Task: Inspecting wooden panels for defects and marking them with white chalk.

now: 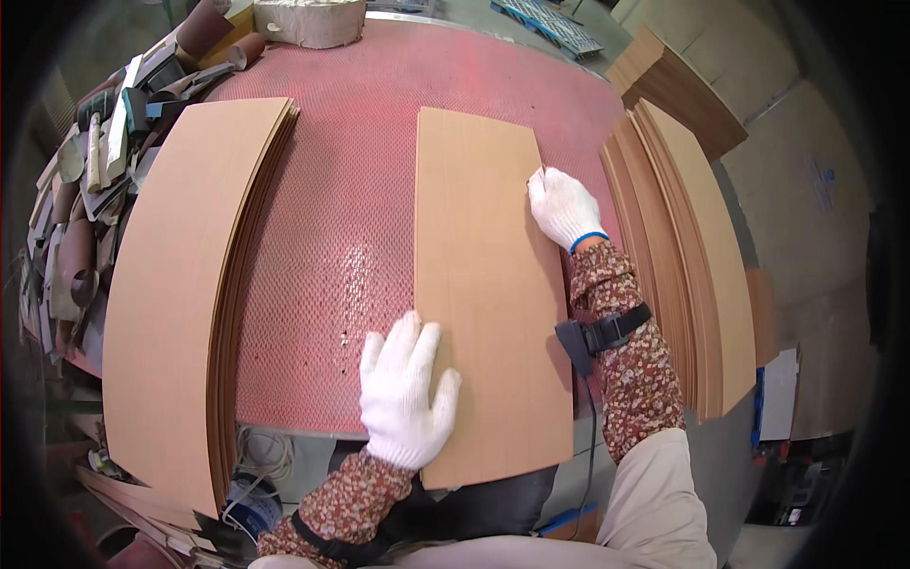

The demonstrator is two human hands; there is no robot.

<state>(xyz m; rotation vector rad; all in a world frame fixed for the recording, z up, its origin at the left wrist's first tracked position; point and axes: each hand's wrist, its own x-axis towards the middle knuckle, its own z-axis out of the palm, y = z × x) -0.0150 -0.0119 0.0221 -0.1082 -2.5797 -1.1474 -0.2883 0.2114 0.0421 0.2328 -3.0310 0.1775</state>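
A long, light-brown wood panel lies lengthwise in front of me on the red mesh-textured tabletop, its near end reaching past the table's front edge. My left hand, in a white knit glove, rests with fingers spread at the panel's lower left edge, the thumb over its face. On the far right edge, my right hand is closed, gloved in white with a blue cuff. A tiny dark bit shows at its fingertips, too small to name; the fingers hide the rest.
Stacks of similar panels stand on both sides, one left stack and one right stack. Beyond the left stack is a heap of sandpaper rolls and scraps. A pale round block sits at the back. A cord hangs from my right wrist strap.
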